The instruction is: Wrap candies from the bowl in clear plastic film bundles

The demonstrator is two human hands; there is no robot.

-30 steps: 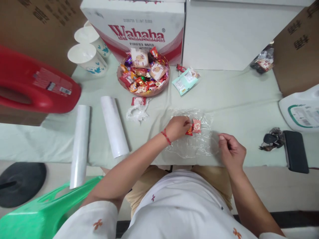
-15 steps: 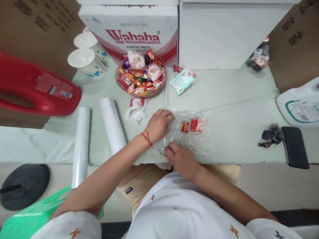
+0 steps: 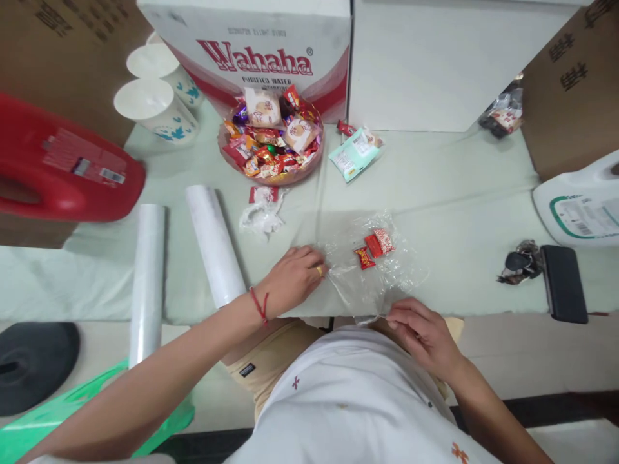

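Observation:
A crinkled sheet of clear plastic film lies near the table's front edge. Several small wrapped candies rest on it: one dark red and, just beyond, red ones, one with a white-speckled wrapper. My left hand, with a ring and a red string bracelet, pinches the film's left edge, its fingertips partly hidden. Lower right, my right hand pinches the film's near edge between thumb and fingers, by the table edge.
Behind stands a bowl of candies, with a mint-green packet beside it. Two white rolls, paper cups and a red jug are leftward. Keys, a phone and a white bottle lie rightward.
My right hand has moved right and toward me, drawing the film's near edge out. My left hand has come down and slightly left. The candies on the film have shifted and turned a little.

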